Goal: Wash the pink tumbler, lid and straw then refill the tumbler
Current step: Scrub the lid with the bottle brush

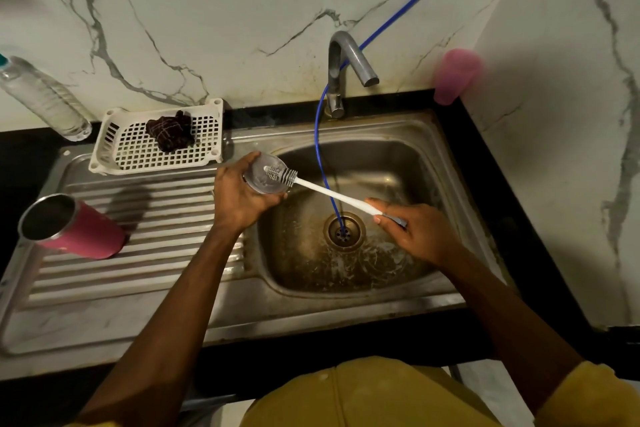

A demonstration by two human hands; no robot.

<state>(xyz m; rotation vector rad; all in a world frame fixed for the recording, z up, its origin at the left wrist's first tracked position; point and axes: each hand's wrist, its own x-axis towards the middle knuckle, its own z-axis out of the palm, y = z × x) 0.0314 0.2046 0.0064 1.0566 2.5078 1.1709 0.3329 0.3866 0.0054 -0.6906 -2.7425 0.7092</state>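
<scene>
Clear round lid (pixel 264 184), perhaps soapy.

Blue hose (pixel 316 139) crosses the sink basin (pixel 398 156) below the tap (pixel 346 55)

Black counter (pixel 485 156) carrying a stainless-steel sink unit (pixel 311 315); places are given from the basin (pixel 398 156). Left of the basin is the ribbed drainboard (pixel 156 218), where the pink tumbler (pixel 79 232) rests near the far edge, its mouth unlidded. Left of the basin's rear corner, a white perforated basket (pixel 156 168) holds a dark cloth (pixel 171 130). Further left, a clear plastic bottle (pixel 41 97) stands on the counter against the wall. Behind the basin is the tap (pixel 343 69). Behind and right of the basin, a pink cup (pixel 453 76) sits in the counter's corner. A blue hose (pixel 320 149) descends into the basin's drain (pixel 344 230).
</scene>
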